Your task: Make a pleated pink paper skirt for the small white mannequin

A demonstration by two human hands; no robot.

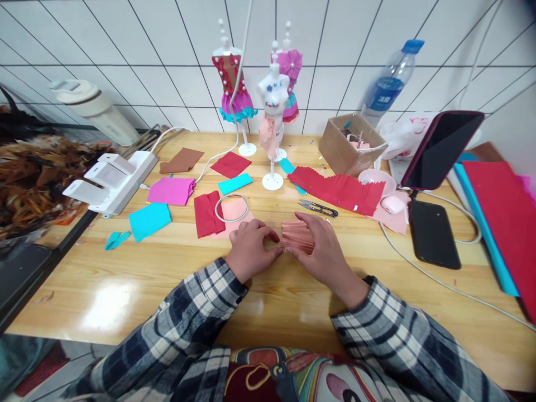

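Note:
A small piece of pleated peach cloth [296, 237] lies low over the table in front of me, its folds running sideways. My right hand [324, 254] grips its right part, thumb along the near edge and fingers over the top. At the cloth's near left corner, my left hand [253, 248] is curled with thumb and forefinger close together. Whatever sits between those fingertips is too small to make out. Just beyond my left hand, a metal ring [231, 220] rests partly on a flat peach cloth piece [245, 212] and a folded red cloth [208, 215]. Black thread snips [318, 208] lie beyond my right hand.
Miniature dress forms [273, 92] stand by the tiled wall. Magenta cloth [171, 191] and turquoise cloth [149, 221] lie left, near a white charger [121, 184]. A long red strip [339, 188], cardboard box [352, 144], bottle [387, 84] and phone [434, 233] are right.

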